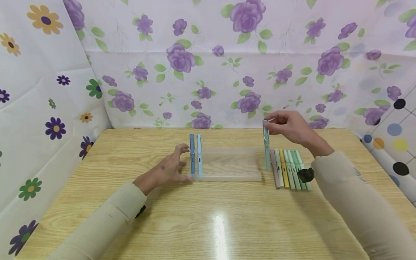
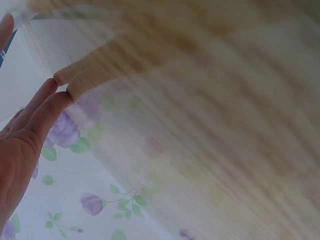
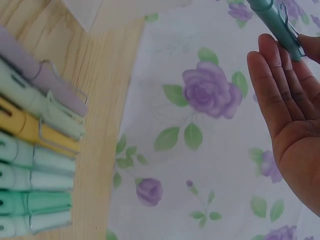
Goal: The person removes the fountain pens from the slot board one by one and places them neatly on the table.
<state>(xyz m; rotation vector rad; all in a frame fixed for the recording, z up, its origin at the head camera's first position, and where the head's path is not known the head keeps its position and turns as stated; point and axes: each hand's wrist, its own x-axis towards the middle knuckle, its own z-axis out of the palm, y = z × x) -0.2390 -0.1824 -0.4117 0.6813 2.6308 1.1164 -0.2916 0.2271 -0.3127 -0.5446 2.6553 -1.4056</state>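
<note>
At the right end of the clear pen holder (image 1: 227, 177), my right hand (image 1: 289, 126) pinches a teal pen (image 1: 267, 144) by its upper end, between thumb and fingers. The pen hangs upright. At the holder's left end, my left hand (image 1: 167, 168) grips it, thumb at the front corner and index finger towards the back. In the left wrist view the other fingers (image 2: 45, 107) look nearly straight. A dark blue pen (image 1: 192, 155) and a light blue pen (image 1: 199, 155) stand upright at the holder's left end, beside the left fingers.
Several pens lie side by side right of the holder, among them a mauve pen (image 1: 275, 169) and a yellow pen (image 1: 285, 169). Behind the wooden table (image 1: 182, 224) hangs a floral cloth (image 1: 214, 72). Another flowered cloth (image 1: 39, 115) borders the left side.
</note>
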